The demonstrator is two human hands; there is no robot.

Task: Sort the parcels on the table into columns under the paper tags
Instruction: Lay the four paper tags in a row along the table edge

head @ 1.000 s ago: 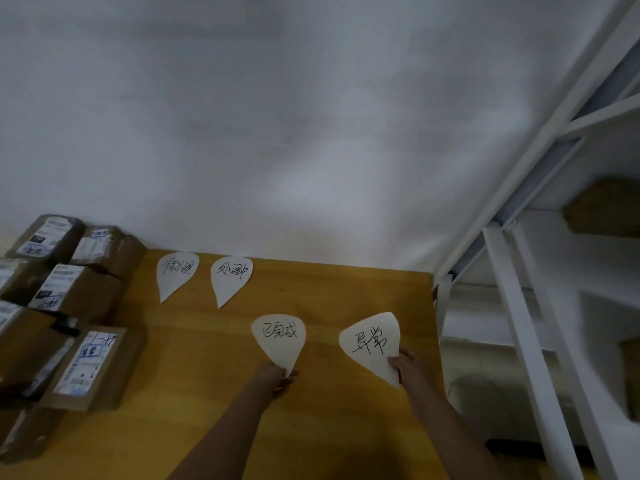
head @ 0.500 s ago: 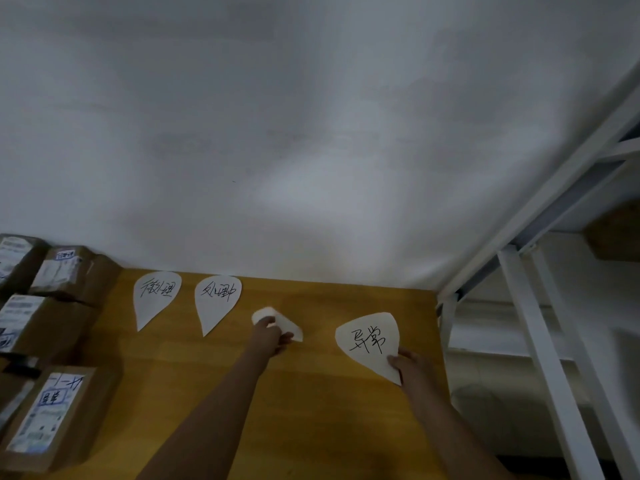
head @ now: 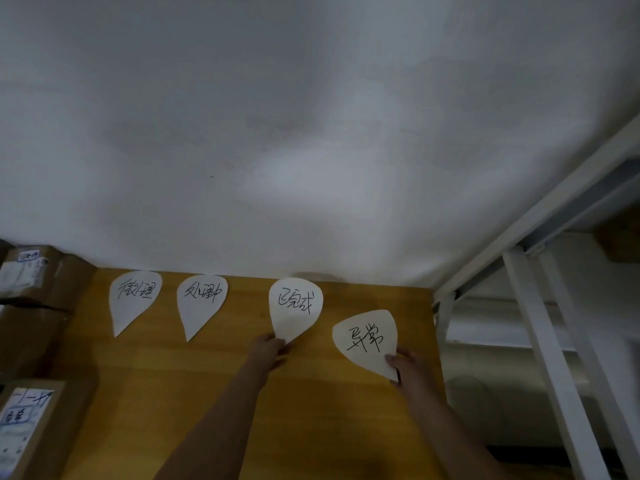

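Two white teardrop paper tags, the first tag [head: 133, 301] and the second tag [head: 201, 303], lie flat at the back of the wooden table [head: 214, 393] near the wall. My left hand [head: 270, 351] pinches the pointed tip of a third tag [head: 294, 306], which lies against the back edge to the right of them. My right hand [head: 403, 368] holds the tip of a fourth tag [head: 367, 341], lower and further right. Brown cardboard parcels [head: 31, 282] with white labels are stacked along the left edge; another parcel [head: 27, 427] sits nearer me.
A white wall rises directly behind the table. A white metal shelf frame [head: 540, 341] stands just past the table's right edge, with a brown box [head: 620, 244] on a shelf there.
My left hand carried the third tag from mid-table back to the wall side, in line with the first two tags. My right hand kept hold of the fourth tag, shifting little.
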